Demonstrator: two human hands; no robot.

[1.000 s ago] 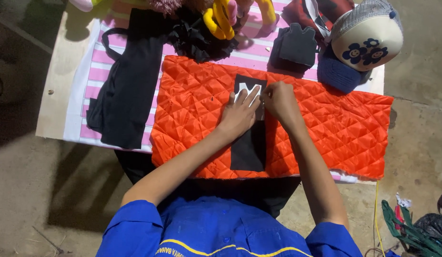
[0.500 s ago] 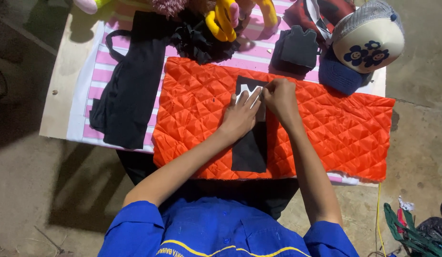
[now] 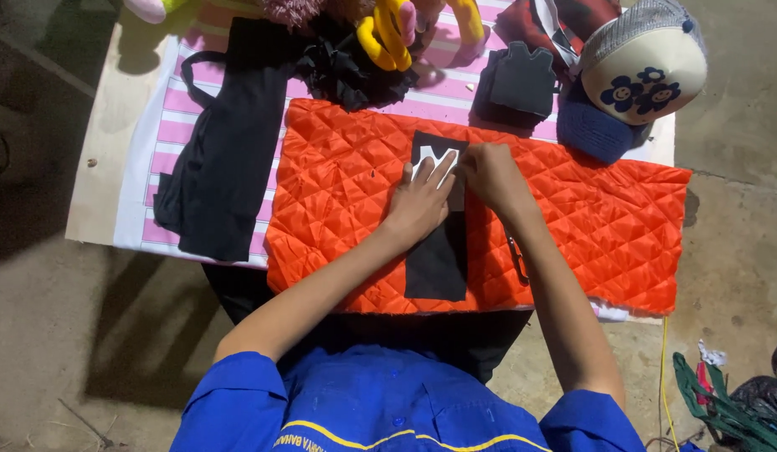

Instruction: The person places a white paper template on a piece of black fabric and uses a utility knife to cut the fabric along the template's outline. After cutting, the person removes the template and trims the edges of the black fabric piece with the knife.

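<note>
The black fabric strip [image 3: 439, 259] lies upright in the middle of the frame on a quilted orange cloth [image 3: 589, 226], running from the cloth's near edge up toward its far edge, with a small white cut-out piece [image 3: 430, 159] at its upper end. Nearest the camera, at the bottom of the frame, are the blue shirt sleeves [image 3: 238, 393], from which both bare forearms reach up and inward, meeting over the top of the strip. The left hand [image 3: 422, 201] lies flat and open, palm down, fingers spread and pressing on the white piece and the strip. The right hand [image 3: 489, 172] is just beside it, touching it, knuckles up and fingers curled down onto the strip's upper right edge; whether it pinches anything I cannot tell. The orange cloth spreads over the right half of the counter [image 3: 95, 176], whose bare wood shows at the left of the frame. Left of the orange cloth, a long black garment [image 3: 221, 167] lies on a pink-and-white striped sheet [image 3: 167, 125]. Farther off, along the top of the frame, sit yellow-handled scissors [image 3: 388, 33] on a crumpled black scrap [image 3: 338, 71], a small dark vest-shaped piece [image 3: 522, 79], and at upper right a cap with dark blue flowers [image 3: 644, 63] over a blue knitted piece [image 3: 594, 130].
</note>
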